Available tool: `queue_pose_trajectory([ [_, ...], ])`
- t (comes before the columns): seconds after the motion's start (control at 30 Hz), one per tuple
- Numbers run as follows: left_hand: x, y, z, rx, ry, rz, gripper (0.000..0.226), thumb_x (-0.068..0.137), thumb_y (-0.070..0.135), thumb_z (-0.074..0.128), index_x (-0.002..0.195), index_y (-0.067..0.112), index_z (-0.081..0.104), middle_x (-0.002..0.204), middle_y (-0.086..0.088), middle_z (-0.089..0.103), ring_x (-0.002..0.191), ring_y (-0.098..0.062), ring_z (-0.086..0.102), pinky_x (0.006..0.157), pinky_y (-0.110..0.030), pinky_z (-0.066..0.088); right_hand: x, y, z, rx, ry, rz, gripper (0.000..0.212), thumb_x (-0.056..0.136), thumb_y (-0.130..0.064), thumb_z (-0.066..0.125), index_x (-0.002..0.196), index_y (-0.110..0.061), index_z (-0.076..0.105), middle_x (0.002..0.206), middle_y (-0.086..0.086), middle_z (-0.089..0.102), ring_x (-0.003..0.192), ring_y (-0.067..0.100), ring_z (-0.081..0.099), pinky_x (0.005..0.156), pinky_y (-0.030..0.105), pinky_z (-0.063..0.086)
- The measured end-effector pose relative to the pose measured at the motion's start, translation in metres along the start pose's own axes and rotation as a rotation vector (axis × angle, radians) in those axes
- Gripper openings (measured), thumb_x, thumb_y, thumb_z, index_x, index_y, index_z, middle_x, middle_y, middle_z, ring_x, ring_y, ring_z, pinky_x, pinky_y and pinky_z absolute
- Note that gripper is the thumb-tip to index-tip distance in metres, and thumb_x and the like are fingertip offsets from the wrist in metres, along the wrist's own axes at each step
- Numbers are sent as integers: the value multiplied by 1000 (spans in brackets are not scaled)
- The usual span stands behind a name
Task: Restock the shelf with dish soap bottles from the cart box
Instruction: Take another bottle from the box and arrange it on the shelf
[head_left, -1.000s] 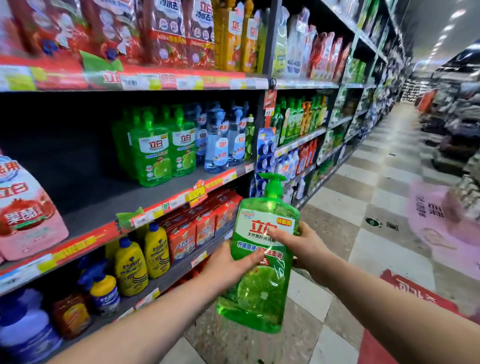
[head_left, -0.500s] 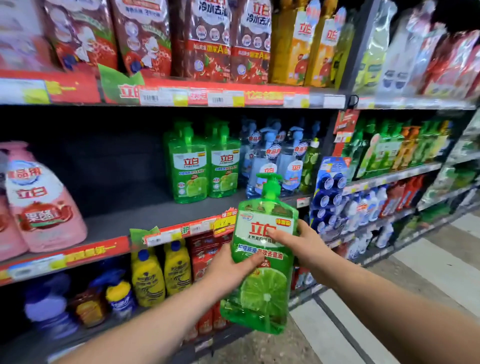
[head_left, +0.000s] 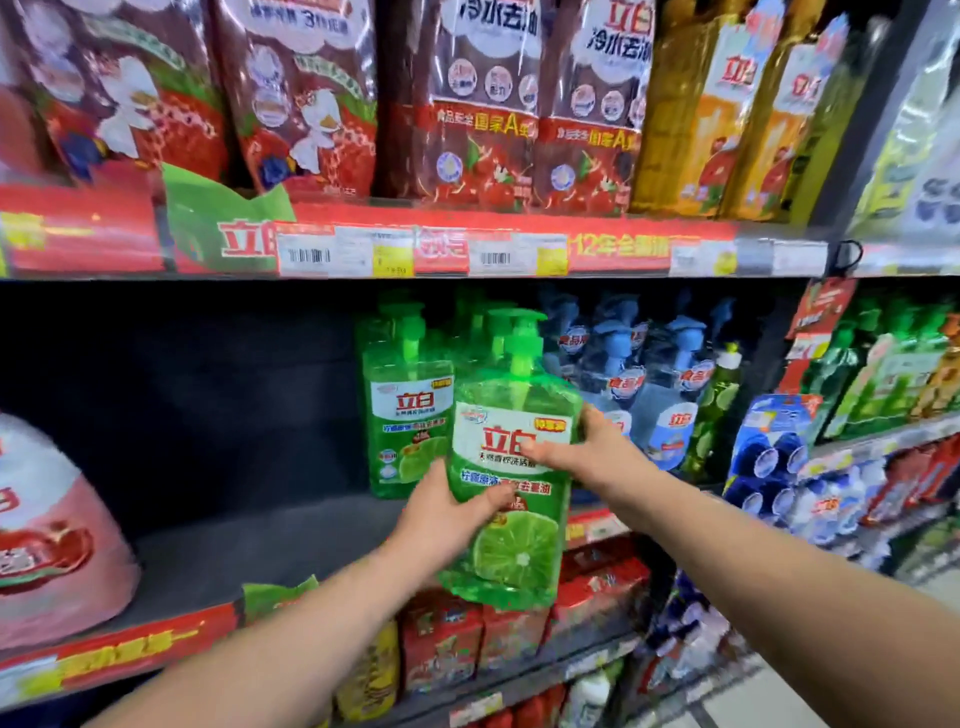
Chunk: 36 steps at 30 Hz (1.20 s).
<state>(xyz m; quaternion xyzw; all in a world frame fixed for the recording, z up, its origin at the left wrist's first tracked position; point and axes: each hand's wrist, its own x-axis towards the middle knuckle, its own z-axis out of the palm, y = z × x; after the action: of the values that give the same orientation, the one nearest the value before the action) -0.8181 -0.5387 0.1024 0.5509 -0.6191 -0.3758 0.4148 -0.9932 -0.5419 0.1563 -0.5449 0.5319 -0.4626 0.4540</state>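
I hold a green dish soap bottle (head_left: 511, 483) with a pump top and a lime picture upright in both hands, at the front edge of the middle shelf (head_left: 244, 545). My left hand (head_left: 441, 512) grips its lower left side. My right hand (head_left: 587, 452) grips its upper right side, thumb across the label. Just behind it stand matching green bottles (head_left: 405, 415) on the shelf. The cart box is out of view.
Blue pump bottles (head_left: 649, 395) stand right of the green ones. A pink refill bag (head_left: 47, 525) sits at the shelf's left, with a dark gap between. Red pouches (head_left: 311, 93) fill the shelf above; red boxes (head_left: 514, 639) and yellow bottles below.
The bottle has risen and moved in toward the middle shelf, now in front of the green bottles. The view has turned to face the shelf and come closer.
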Motion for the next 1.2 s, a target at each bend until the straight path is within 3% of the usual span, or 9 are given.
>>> queue_pose_trajectory([
  [0.13, 43, 0, 3, -6, 10, 20, 51, 73, 38, 76, 112, 20, 47, 110, 3, 59, 104, -17, 56, 90, -29, 45, 38, -8, -6, -84, -8, -48, 50, 69, -10, 82, 105, -26, 52, 94, -7, 69, 75, 1, 68, 57, 13, 52],
  [0.27, 66, -2, 15, -29, -6, 20, 56, 74, 34, 76, 119, 16, 47, 114, 0, 60, 105, -17, 57, 94, -35, 47, 60, -5, -15, -130, -24, -60, 53, 70, -6, 80, 108, -28, 51, 95, -9, 68, 74, -3, 67, 56, 10, 51],
  [0.37, 76, -6, 25, -17, 21, 17, 56, 76, 31, 74, 121, 17, 45, 114, 2, 58, 105, -14, 54, 91, -29, 44, 75, -2, -23, -151, -47, -53, 57, 70, 1, 79, 110, -26, 48, 89, -10, 66, 66, -7, 66, 51, 8, 49],
  [0.5, 79, -14, 37, -13, 51, -29, 54, 79, 26, 72, 125, 18, 45, 119, 3, 59, 110, -13, 54, 97, -33, 44, 90, 5, -27, -232, -101, 2, 59, 68, 2, 80, 116, -13, 48, 95, -3, 66, 81, 4, 65, 63, 15, 55],
  [0.6, 78, -22, 45, 2, 88, -56, 64, 79, 23, 72, 133, 13, 39, 126, 1, 56, 117, -14, 50, 102, -31, 41, 99, 16, -25, -270, -74, 17, 57, 69, -1, 80, 113, -12, 45, 110, 9, 65, 98, 20, 64, 87, 36, 55],
  [0.67, 80, -26, 49, 33, 141, -58, 67, 77, 23, 74, 133, 13, 39, 123, 3, 55, 115, -12, 50, 98, -27, 40, 102, 19, -23, -269, -67, 9, 58, 69, -3, 79, 112, -12, 42, 111, 11, 63, 101, 24, 63, 90, 43, 53],
  [0.83, 82, -24, 56, 50, 188, -72, 71, 71, 24, 79, 129, 12, 41, 122, -3, 59, 112, -16, 54, 98, -35, 45, 106, 22, -24, -256, -37, -71, 70, 65, -15, 84, 107, -26, 29, 105, 1, 55, 99, 17, 57, 89, 37, 51],
  [1.07, 83, -21, 58, 90, 167, -101, 76, 71, 28, 78, 132, 11, 37, 128, -5, 56, 117, -20, 53, 100, -42, 45, 107, 25, -29, -268, -28, -85, 64, 64, -18, 86, 104, -25, 37, 103, 0, 61, 97, 17, 61, 89, 40, 53],
  [1.2, 85, -22, 54, 85, 122, -121, 72, 74, 24, 77, 131, 14, 35, 126, -5, 57, 114, -20, 55, 98, -40, 47, 105, 26, -29, -360, -12, -110, 72, 63, -26, 86, 113, -23, 35, 108, -4, 50, 99, 11, 50, 88, 27, 42],
])
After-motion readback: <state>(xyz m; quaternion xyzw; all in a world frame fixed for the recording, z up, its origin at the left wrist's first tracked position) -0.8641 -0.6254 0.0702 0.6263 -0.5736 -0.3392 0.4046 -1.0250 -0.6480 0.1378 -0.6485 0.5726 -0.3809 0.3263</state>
